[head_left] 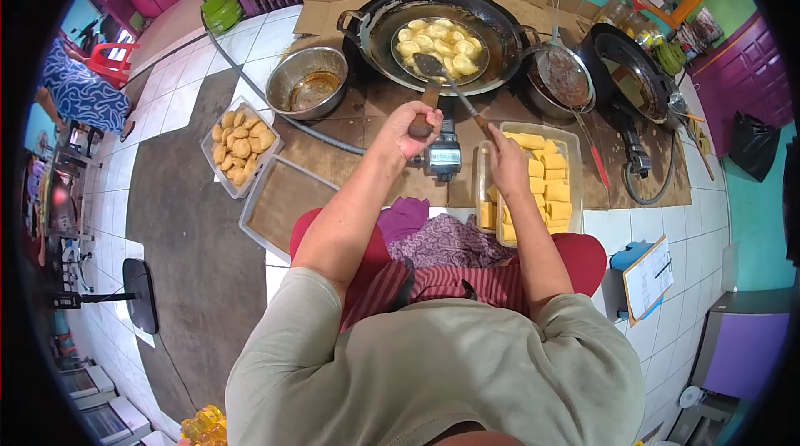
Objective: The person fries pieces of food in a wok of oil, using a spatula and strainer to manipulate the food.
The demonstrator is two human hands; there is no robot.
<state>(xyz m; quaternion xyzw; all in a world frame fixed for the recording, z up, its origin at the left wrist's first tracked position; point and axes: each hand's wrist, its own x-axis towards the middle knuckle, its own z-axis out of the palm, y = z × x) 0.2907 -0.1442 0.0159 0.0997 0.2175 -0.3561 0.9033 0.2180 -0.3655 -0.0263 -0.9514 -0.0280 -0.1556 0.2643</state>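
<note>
My left hand is closed round the thick wooden handle of what looks like a wide skimmer; the handle points at the wok. In my right hand is the long handle of a spatula, whose dark head lies over the pastries. The large black wok holds oil and several pale yellow half-moon pastries inside a round rim, seemingly the skimmer's. Below my right forearm, a clear plastic box contains stacked yellow rolls. The gas regulator-like black fitting sits between my forearms.
A metal bowl stands left of the wok. Browned pastries fill a tub at left, beside a shallow plastic tray. On the right are a strainer, a second pan and a clipboard. A person stands far left.
</note>
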